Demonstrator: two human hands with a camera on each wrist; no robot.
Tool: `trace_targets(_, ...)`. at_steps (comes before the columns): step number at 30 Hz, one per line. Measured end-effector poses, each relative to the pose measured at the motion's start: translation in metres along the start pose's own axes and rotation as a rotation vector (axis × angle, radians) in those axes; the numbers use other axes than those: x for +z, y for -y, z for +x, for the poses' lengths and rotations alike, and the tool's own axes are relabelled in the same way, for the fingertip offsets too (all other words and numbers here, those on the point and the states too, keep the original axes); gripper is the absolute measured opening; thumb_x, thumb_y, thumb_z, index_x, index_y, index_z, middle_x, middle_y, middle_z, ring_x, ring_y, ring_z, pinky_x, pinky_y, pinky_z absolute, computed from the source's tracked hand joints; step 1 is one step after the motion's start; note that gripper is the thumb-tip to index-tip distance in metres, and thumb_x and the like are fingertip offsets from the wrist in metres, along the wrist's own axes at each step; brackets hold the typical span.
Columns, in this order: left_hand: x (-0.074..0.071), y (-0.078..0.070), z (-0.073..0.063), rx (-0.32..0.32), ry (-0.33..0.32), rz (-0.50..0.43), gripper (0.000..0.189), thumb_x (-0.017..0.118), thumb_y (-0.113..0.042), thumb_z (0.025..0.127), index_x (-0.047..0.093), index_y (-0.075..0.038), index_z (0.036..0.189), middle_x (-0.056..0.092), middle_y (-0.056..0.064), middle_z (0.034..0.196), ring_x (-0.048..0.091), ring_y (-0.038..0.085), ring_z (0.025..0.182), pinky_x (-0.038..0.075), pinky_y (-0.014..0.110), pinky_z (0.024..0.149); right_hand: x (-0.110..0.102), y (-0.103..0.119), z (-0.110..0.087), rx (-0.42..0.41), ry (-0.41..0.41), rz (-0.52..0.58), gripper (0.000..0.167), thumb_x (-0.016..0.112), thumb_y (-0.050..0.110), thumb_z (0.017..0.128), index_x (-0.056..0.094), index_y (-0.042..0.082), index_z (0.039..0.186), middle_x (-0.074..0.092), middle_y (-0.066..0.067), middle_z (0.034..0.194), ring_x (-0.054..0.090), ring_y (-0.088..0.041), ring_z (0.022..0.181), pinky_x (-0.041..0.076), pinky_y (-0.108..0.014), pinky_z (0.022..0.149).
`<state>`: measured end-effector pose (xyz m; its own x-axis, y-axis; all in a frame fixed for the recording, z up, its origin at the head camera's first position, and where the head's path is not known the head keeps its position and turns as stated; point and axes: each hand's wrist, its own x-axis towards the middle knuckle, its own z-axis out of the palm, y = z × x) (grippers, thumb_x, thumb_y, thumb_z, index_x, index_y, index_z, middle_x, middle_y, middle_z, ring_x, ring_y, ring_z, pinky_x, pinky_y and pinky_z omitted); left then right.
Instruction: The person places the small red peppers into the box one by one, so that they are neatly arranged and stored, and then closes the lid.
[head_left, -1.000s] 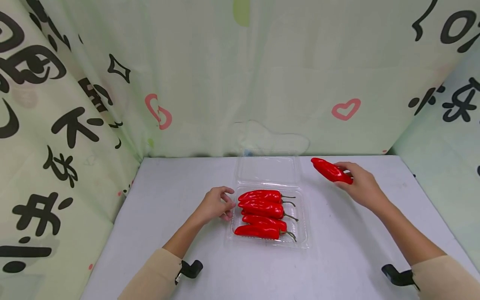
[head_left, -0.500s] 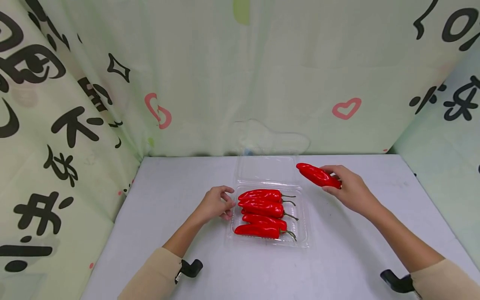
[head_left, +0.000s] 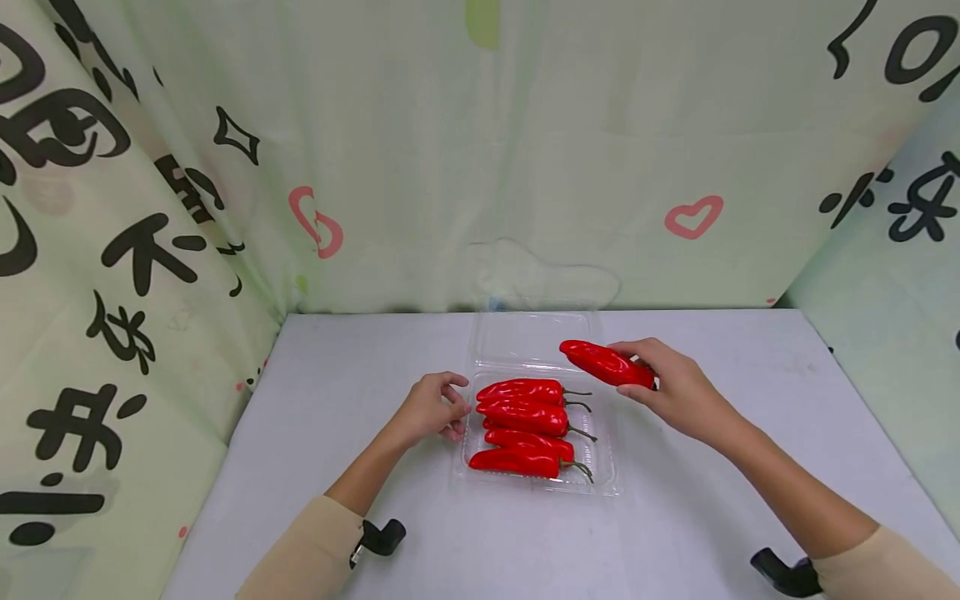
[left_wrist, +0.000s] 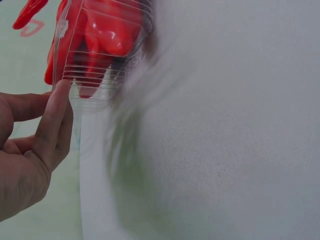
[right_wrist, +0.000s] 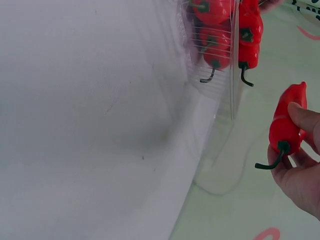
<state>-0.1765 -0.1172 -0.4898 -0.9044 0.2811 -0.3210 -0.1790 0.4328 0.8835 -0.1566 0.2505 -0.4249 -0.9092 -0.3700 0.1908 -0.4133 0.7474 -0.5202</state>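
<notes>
Several red peppers (head_left: 521, 462) with green stems lie in a clear plastic clamshell box (head_left: 611, 479), its lid (head_left: 536, 340) folded open toward the back. Above the box's back right corner, my right hand (head_left: 671, 387) holds another red pepper (head_left: 603, 362) between thumb and fingers. In the right wrist view, this pepper (right_wrist: 287, 125) is clear of the box and its dark green stem shows. My left hand (head_left: 431, 408) is at the box's left side with relaxed fingers. The left wrist view shows its fingertips (left_wrist: 61, 87) touching the box edge (left_wrist: 56, 60).
A white table (head_left: 360, 350) lies beneath the box. Pale green curtains (head_left: 420, 167) with dark characters and pink shapes rise behind it and at both sides. Black wrist mounts (head_left: 382, 537) stick out from both beige sleeves (head_left: 307, 550).
My right hand has moved left and slightly toward me with the pepper, from the right of the box to over its back right corner. The left hand has stayed in place.
</notes>
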Motion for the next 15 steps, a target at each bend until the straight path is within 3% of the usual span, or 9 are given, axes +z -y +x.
trace_targets(6,0.0,0.0,-0.002,-0.001,-0.004,0.0,0.049,0.073,-0.009,0.095,0.055,0.001,0.139,0.067,0.019,0.097,0.07,0.019,0.061,0.063,0.03,0.059,0.008,0.012,0.0,-0.025,0.024,0.023,0.059,0.083,0.003,0.084,0.059,0.009,0.137,0.066,-0.012,0.123,0.065,-0.025,0.102,0.064,-0.034,0.075)
trace_targets(15,0.0,-0.003,-0.003,-0.007,0.001,-0.008,0.049,0.072,-0.008,0.095,0.054,0.002,0.139,0.067,0.021,0.098,0.07,0.02,0.061,0.063,0.03,0.059,0.019,0.028,0.002,-0.068,0.055,0.084,0.059,0.085,0.005,0.083,0.062,0.014,0.137,0.067,-0.006,0.124,0.065,-0.02,0.103,0.062,-0.023,0.075)
